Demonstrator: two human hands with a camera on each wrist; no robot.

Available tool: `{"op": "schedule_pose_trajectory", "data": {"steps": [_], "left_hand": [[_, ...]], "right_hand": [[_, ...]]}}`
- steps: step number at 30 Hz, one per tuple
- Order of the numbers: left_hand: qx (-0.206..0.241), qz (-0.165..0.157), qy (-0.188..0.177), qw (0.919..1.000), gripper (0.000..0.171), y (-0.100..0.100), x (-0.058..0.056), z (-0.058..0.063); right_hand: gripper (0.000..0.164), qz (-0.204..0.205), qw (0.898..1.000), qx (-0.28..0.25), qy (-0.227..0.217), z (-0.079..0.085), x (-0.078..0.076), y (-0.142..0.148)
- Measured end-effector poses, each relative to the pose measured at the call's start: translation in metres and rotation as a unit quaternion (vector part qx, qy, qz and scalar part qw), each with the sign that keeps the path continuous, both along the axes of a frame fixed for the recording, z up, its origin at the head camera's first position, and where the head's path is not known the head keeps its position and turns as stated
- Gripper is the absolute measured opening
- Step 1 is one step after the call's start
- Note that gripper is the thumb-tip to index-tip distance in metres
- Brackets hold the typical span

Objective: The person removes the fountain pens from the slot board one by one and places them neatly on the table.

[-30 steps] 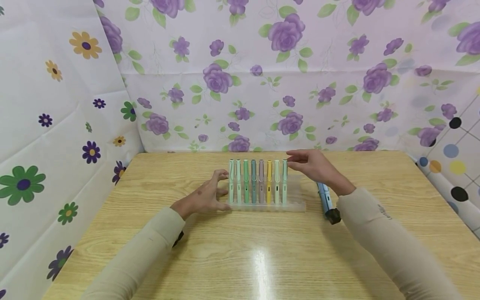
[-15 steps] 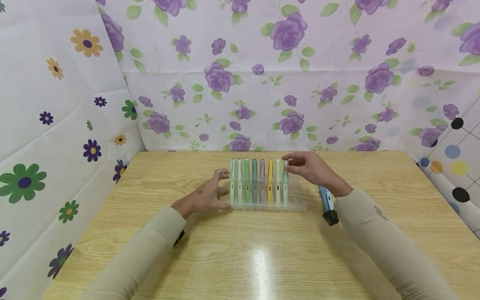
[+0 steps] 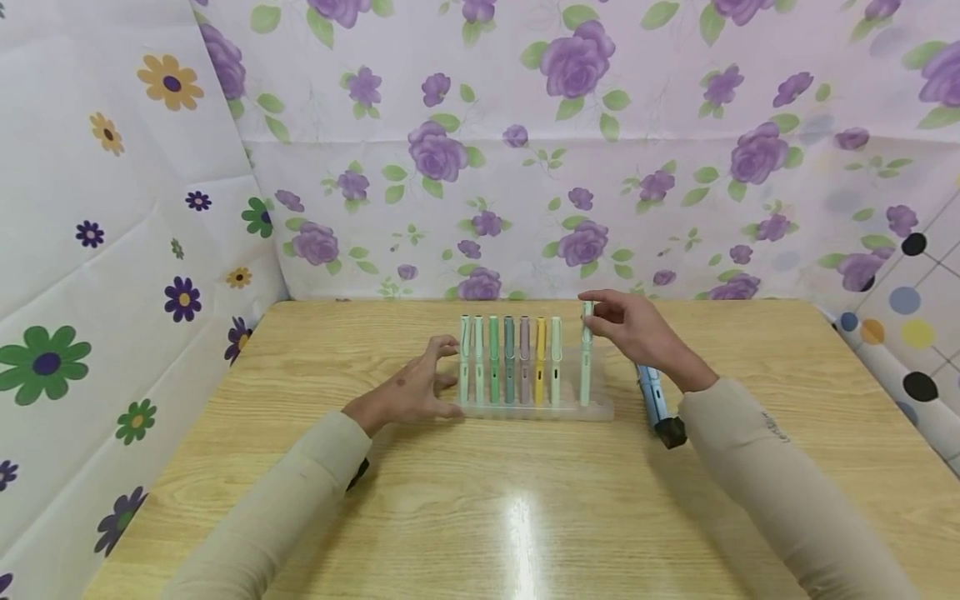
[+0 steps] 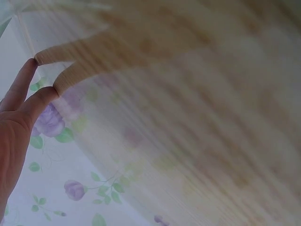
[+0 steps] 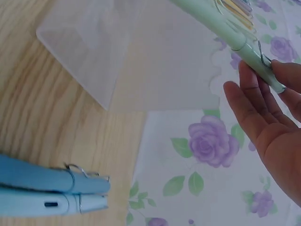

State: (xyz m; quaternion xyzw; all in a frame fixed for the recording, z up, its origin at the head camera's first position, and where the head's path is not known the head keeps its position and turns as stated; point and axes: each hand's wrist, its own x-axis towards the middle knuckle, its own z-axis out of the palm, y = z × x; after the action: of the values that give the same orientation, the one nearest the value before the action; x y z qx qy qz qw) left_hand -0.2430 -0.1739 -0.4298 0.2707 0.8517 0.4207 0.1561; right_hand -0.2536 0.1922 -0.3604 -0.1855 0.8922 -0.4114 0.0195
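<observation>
A clear pen stand point(image 3: 540, 412) holds a row of upright pens point(image 3: 494, 358) in greens, teal, mauve and yellow. My left hand point(image 3: 405, 396) grips the stand's left end, thumb low at the front and fingers farther back. In the left wrist view its fingertips point(image 4: 52, 92) press a glossy surface that mirrors them. My right hand point(image 3: 637, 333) pinches a pale green pen point(image 3: 586, 375) by its cap, upright at the stand's right end, apart from the row. In the right wrist view, thumb and fingers close round the cap end of that pale green pen point(image 5: 211, 23).
Two blue pens point(image 5: 51, 181) lie side by side on the wooden table point(image 3: 450, 517), right of the stand and below my right wrist. A flowered cloth point(image 3: 517, 208) hangs at the table's far edge, and another covering point(image 3: 135, 333) stands on the left.
My right hand has taken hold of the rightmost pale green pen and moved it rightward, leaving a gap beside the row. My left hand stays at the stand's left end.
</observation>
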Motion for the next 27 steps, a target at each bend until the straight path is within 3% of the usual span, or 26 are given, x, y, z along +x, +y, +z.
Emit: {"op": "schedule_pose_trajectory", "data": {"steps": [12, 27], "left_hand": [[-0.007, 0.008, -0.003, 0.9999, 0.097, 0.0, -0.001, 0.0], [-0.006, 0.005, 0.002, 1.0, 0.096, 0.001, -0.002, -0.001]], "right_hand": [[0.05, 0.002, 0.999, -0.029, -0.024, -0.004, 0.003, 0.02], [0.054, -0.025, 0.999, -0.019, -0.035, -0.01, 0.008, 0.051]]}}
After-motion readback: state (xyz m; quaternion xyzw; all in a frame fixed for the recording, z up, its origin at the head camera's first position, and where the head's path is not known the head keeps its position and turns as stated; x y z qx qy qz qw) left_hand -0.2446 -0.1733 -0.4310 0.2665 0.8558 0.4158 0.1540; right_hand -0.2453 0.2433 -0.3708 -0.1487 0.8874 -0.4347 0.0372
